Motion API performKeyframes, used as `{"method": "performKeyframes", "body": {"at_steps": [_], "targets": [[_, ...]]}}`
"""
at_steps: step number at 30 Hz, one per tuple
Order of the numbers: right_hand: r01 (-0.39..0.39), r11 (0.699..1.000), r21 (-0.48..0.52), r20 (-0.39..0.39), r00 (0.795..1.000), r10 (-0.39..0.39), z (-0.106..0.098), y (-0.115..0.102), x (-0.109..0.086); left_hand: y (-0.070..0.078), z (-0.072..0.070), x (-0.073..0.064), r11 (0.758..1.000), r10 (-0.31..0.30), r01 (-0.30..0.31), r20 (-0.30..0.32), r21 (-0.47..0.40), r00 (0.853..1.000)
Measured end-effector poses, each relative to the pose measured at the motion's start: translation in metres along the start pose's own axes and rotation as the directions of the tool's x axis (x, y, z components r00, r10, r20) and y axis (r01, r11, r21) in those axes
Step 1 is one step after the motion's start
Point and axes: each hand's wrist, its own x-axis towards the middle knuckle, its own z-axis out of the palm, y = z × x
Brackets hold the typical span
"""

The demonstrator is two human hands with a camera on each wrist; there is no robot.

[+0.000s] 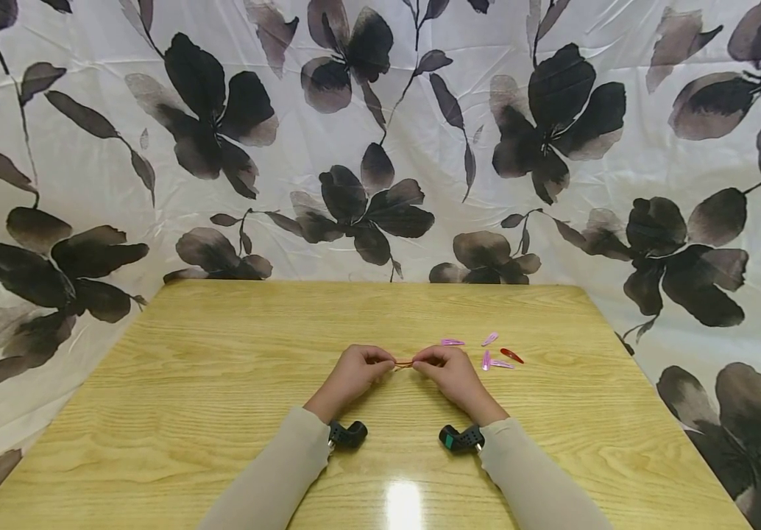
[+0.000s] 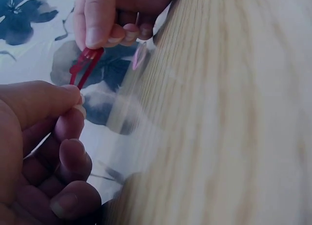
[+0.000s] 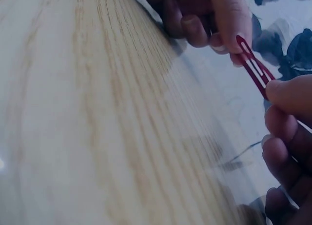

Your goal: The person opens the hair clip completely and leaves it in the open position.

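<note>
Between both hands, over the middle of the table, is a red snap hair clip, its two arms spread apart. The left hand pinches one end with thumb and forefinger. At the other end, the thumb and forefinger of the right hand pinch it too. In the left wrist view the clip spans the short gap between the two sets of fingertips. Its ends are partly hidden under the fingers. Just beyond the right hand lie several pink hair clips and another red hair clip.
The wooden table carries the loose clips right of centre. A white cloth with dark flowers hangs behind and beside it. Black wrist devices sit at both sleeve cuffs.
</note>
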Motion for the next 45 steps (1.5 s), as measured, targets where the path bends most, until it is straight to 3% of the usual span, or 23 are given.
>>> {"method": "performKeyframes", "body": {"at_steps": [10,28,45], "targets": [[0.024,0.995,-0.102,0.010,1.000,-0.023,0.002,0.002,0.001,0.001,0.002,-0.001,0.991,0.021,-0.016,-0.035,0.136,0.999],[0.064,0.971,-0.232,0.041,0.998,-0.056,0.003,0.003,-0.002,0.005,0.010,-0.001,0.936,0.053,-0.035,-0.044,0.350,0.998],[0.091,0.949,-0.301,0.063,0.995,-0.075,0.005,0.001,-0.002,0.005,0.010,-0.001,0.904,0.087,-0.074,-0.011,0.421,0.996]]}}
